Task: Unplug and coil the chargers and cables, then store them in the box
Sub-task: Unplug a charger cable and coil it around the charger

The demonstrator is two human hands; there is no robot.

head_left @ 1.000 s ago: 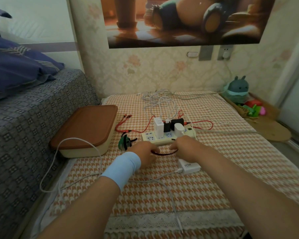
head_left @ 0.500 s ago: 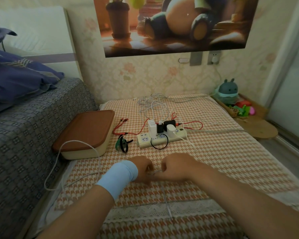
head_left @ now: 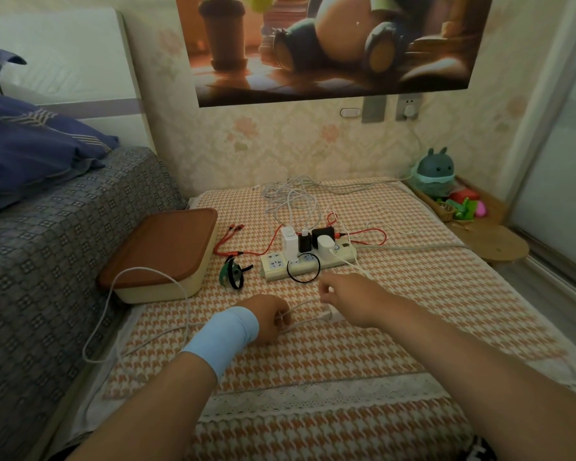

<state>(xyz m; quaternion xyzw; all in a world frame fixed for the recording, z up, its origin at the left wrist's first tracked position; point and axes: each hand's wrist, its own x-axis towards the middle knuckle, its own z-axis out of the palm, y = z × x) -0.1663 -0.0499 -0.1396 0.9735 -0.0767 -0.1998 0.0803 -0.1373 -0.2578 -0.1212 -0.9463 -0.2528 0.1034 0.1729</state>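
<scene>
Two hands, both on one cable. Your left hand [head_left: 269, 319], with a blue wristband [head_left: 222, 339] on the wrist, curls its fingers round a white cable [head_left: 147, 268] low on the mat [head_left: 413, 327]. Strands run from it toward 3 o'clock and under your right hand [head_left: 348, 298], whose fingers curl in on the same cable; the exact grip is blurred. A white block [head_left: 335, 316] shows just beneath that hand. From your left hand the cable also trails toward 9 o'clock, loops up over the box's near corner and hangs off the mat's edge.

- Strip [head_left: 273, 265]: at 12 o'clock of your hands.
- Four chargers [head_left: 289, 239]: plugged along the strip's far row, white, black, black, white.
- Ring [head_left: 288, 272]: black, lying over the strip's near edge.
- Red lead [head_left: 369, 231]: behind the strip, reaching to both sides.
- Strap [head_left: 230, 273]: green and black, at 9 o'clock of the strip.
- Box [head_left: 163, 251]: brown lid on, at 10 o'clock of your left hand.
- Tangle [head_left: 293, 197]: pale cables at 12 o'clock of the strip.
- Toy [head_left: 434, 173]: at 2 o'clock, by the wall.
</scene>
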